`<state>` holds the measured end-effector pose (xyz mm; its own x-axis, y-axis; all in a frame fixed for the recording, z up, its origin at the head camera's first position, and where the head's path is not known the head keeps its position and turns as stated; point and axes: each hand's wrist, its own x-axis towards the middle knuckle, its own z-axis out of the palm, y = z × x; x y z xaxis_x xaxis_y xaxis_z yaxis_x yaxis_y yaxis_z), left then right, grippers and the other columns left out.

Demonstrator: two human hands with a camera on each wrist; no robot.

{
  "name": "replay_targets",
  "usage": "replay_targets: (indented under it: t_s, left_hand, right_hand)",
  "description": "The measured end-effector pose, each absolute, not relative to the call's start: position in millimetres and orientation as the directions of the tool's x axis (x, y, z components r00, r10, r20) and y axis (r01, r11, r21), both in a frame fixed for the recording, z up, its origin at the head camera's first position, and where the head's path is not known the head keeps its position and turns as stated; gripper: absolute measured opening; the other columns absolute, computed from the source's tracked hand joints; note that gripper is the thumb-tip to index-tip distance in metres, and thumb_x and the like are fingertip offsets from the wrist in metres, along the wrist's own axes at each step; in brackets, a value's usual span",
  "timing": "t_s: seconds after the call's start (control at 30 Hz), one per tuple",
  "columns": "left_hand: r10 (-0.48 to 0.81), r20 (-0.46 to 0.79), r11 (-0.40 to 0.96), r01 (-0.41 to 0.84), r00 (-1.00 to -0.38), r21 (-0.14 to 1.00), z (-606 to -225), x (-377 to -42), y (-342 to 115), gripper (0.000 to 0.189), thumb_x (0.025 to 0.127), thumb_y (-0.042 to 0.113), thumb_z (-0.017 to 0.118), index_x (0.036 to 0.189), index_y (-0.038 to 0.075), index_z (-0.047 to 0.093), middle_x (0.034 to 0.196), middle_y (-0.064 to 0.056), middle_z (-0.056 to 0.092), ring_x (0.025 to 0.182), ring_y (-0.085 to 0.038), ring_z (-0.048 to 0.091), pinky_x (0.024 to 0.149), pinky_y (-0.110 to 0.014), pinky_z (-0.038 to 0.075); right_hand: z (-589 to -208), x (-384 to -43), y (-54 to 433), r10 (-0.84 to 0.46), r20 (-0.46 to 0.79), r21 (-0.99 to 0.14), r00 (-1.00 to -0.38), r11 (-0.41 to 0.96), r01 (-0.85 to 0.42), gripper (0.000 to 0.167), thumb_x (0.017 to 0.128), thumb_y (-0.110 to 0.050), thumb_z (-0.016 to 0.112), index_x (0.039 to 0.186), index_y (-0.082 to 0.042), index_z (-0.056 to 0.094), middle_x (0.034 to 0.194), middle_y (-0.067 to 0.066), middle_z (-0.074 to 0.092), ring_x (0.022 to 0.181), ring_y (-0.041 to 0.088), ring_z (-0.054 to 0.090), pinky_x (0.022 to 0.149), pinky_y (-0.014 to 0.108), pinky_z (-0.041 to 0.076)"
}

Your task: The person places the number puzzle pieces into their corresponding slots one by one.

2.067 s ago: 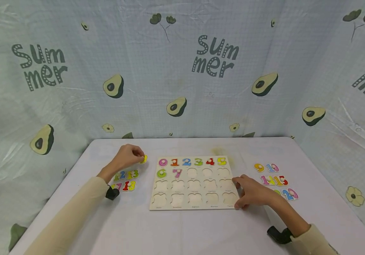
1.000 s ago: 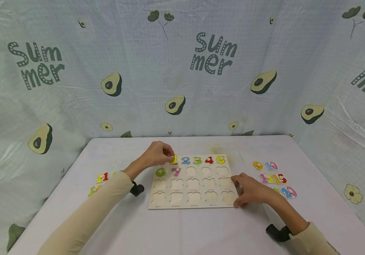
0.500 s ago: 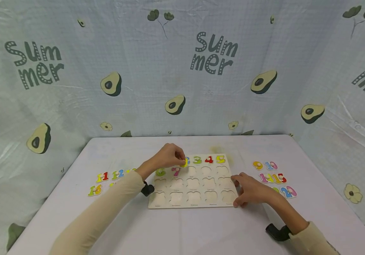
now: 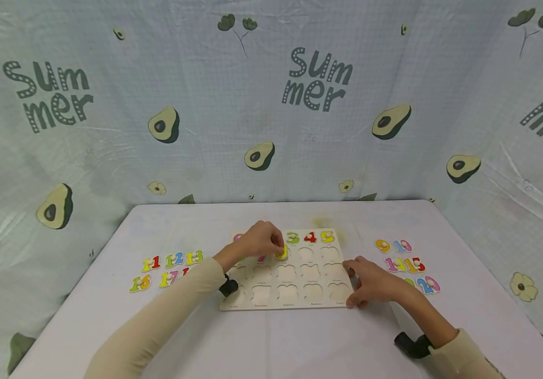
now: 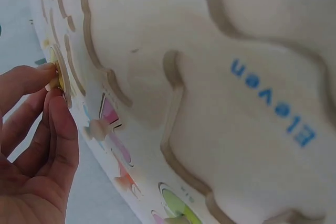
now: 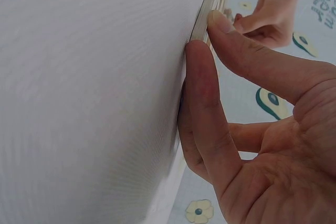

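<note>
A wooden number puzzle board (image 4: 297, 280) lies on the white table, with colourful number pieces in its upper rows and bare recesses below. My left hand (image 4: 260, 239) pinches a yellow number piece (image 4: 282, 255) by its knob, over the second row just right of the pink 7. In the left wrist view, this piece (image 5: 62, 77) is tilted on edge close to the board's face, between thumb and fingers; its digit cannot be read. My right hand (image 4: 373, 282) grips the board's right edge, thumb near the front corner. The left hand covers several pieces at the board's upper left.
Left of the board lie several loose pieces, among them 11 (image 4: 151, 263), 12 (image 4: 174, 259), 13 (image 4: 194, 257) and 16 (image 4: 140, 283); the left forearm partly covers others. On the right are 9 (image 4: 382, 246), 10 (image 4: 402, 246), 15 (image 4: 414, 265) and 20 (image 4: 427, 285).
My left hand has carried the yellow number piece rightward from the table's left side, across the board's top row, then down to the second row. The right hand keeps its place.
</note>
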<state>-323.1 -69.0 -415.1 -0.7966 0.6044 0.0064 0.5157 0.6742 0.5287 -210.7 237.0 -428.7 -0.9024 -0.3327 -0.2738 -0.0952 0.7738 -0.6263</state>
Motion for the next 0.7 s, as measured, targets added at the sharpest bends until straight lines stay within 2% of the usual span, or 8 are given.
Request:
replay_targets:
  t_s: [0.4, 0.7]
  left_hand:
    - [0.606, -0.022, 0.699, 0.519, -0.795, 0.491, -423.5, -322.0, -63.0, 0.006, 0.091, 0.016, 0.078, 0.088, 0.012, 0.080, 0.085, 0.001, 0.076, 0.075, -0.008, 0.060, 0.070, -0.021, 0.050]
    - [0.631, 0.027, 0.686, 0.574, -0.775, 0.447, -425.4, -321.8, -60.3, 0.006, 0.090, 0.015, 0.079, 0.086, 0.011, 0.081, 0.084, 0.000, 0.078, 0.074, -0.005, 0.061, 0.074, -0.022, 0.051]
  right_hand:
    - [-426.6, -209.7, 237.0, -0.347, -0.263, -0.635, -0.900, 0.765, -0.109, 0.088, 0.074, -0.012, 0.092, 0.147, 0.006, 0.045, 0.119, 0.012, 0.052, 0.074, 0.016, 0.061, 0.064, 0.029, 0.059]
    - [-429.6, -211.5, 238.2, -0.344, -0.267, -0.635, -0.900, 0.765, -0.104, 0.088, 0.074, -0.013, 0.092, 0.146, 0.006, 0.045, 0.117, 0.011, 0.052, 0.073, 0.016, 0.061, 0.064, 0.028, 0.059]
